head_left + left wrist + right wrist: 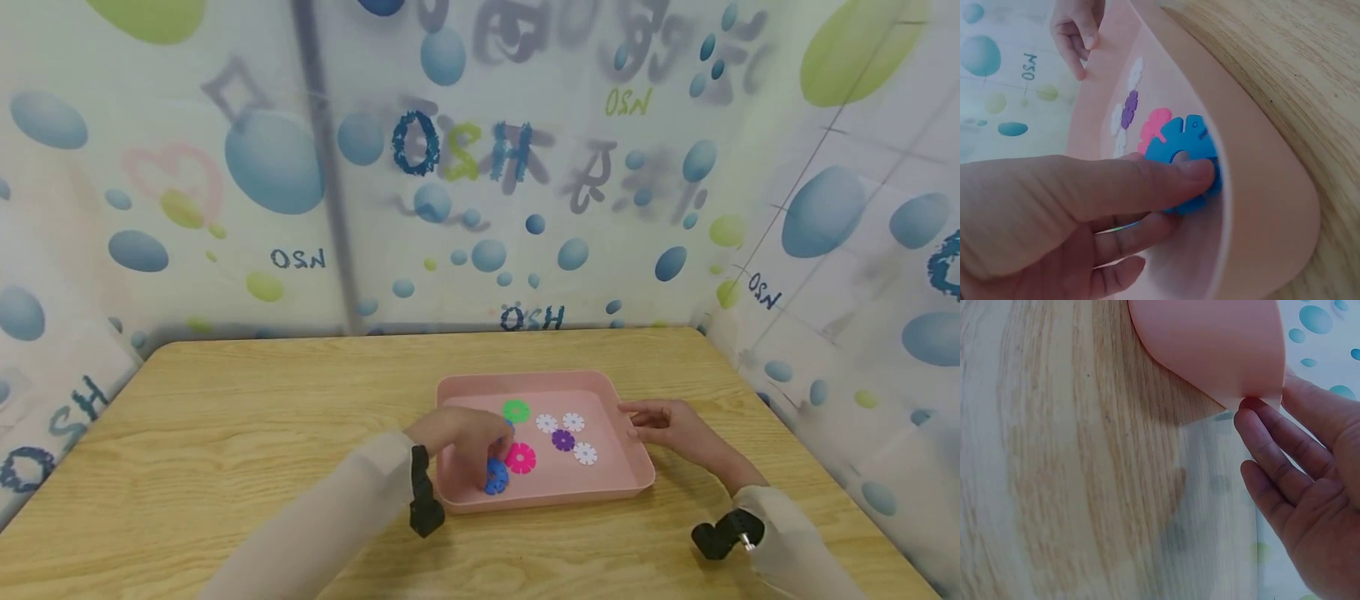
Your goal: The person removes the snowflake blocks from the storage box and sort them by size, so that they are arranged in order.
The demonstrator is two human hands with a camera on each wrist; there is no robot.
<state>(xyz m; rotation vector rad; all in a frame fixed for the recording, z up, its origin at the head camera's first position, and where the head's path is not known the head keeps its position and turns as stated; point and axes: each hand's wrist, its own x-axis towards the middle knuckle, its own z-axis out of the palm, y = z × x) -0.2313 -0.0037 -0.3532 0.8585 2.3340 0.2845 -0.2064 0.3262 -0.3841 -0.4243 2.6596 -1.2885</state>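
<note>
A shallow pink tray (551, 497) lies on the table with several notched plastic interlocking discs inside. My left hand (468, 433) reaches over the tray's left side and pinches a blue interlocking disc (1175, 149) between thumb and fingers, by the near wall. Beside it lies a pink disc (521, 457), with a green disc (516, 411) farther back. Another bit of blue shows behind the fingers, mostly hidden. Right of these, a purple disc (563, 440) sits among white discs (585, 453). My right hand (675, 429) holds the tray's right rim, thumb and fingertips at the edge.
The wooden table (247, 417) extends widely to the left of the tray and in front of it. A patterned curtain (480, 208) hangs behind the table and along its sides. Each wrist carries a black camera strap (425, 496).
</note>
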